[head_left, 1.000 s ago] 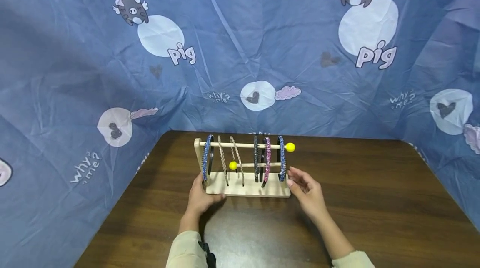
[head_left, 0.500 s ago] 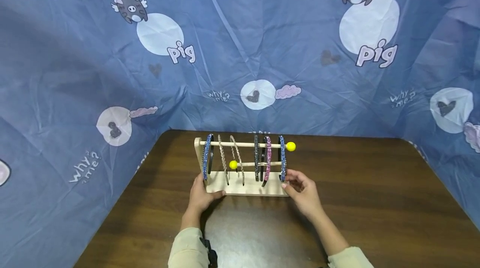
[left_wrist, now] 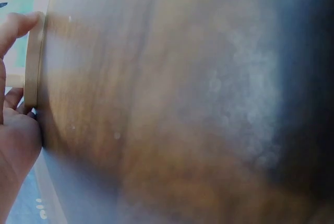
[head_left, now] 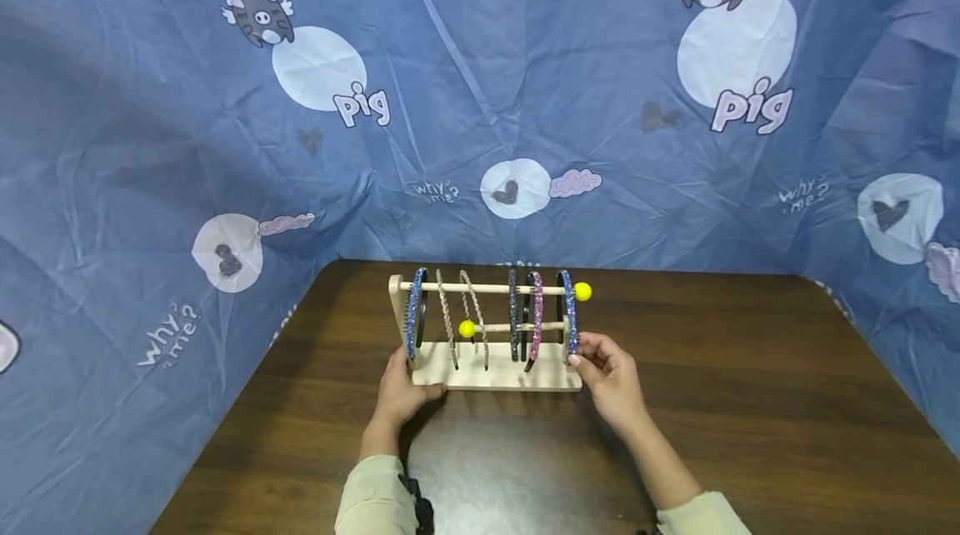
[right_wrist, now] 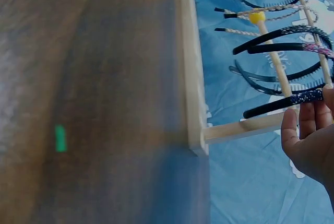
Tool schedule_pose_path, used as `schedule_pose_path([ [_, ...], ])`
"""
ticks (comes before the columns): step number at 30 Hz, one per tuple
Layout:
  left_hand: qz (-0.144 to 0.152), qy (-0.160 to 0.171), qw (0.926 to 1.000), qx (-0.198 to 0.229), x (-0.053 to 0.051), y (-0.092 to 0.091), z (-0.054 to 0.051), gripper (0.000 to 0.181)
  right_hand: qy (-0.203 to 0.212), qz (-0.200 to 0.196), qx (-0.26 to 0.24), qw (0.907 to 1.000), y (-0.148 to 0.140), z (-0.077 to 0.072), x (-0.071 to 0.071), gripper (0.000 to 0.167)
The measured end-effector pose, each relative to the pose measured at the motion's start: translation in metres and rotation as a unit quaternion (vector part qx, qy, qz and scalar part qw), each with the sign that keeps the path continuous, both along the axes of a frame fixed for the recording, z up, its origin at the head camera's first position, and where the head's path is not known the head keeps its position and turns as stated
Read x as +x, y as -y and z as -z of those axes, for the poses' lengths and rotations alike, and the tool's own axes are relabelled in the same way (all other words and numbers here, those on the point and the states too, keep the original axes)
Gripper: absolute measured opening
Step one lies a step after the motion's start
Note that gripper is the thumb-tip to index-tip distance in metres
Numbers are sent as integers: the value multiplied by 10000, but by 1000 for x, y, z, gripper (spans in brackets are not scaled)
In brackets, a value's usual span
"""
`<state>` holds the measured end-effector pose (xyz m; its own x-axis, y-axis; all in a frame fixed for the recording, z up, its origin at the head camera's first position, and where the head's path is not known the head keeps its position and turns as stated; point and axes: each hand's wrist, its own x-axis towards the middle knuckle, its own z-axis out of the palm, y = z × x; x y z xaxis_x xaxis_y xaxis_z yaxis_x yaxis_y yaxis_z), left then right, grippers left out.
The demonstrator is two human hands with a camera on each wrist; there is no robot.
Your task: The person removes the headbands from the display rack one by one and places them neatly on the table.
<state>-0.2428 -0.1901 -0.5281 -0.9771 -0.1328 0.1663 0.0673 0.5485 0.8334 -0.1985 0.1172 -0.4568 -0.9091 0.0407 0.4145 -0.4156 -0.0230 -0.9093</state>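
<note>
While a dark brown wooden worktop spreads beneath, the pale wooden two-rod stand sits near its far edge, left of centre; the left hand grips the stand's left end, the right hand pinches a glittery blue curved headband at its right. Pulled crookedly, the headband could snag on the round yellow ball capping the upper rod and tilt the stand. Only the right wrist view shows the headband's black tip; in the head view, fingers hide it

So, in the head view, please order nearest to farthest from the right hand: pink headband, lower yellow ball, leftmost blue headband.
1. Pink headband, right side of rack.
2. Lower yellow ball, near the middle.
3. Leftmost blue headband, left end.
</note>
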Motion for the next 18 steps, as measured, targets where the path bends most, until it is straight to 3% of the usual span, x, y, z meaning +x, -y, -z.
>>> schedule_pose_path([
  [6, -16, 64, 10000, -14, 1, 0, 1, 83, -154, 31, 16, 9999, -3, -2, -5, 24],
  [18, -20, 129, 9999, -78, 1, 0, -2, 83, -810, -43, -404, 9959, -3, -34, -5, 23],
])
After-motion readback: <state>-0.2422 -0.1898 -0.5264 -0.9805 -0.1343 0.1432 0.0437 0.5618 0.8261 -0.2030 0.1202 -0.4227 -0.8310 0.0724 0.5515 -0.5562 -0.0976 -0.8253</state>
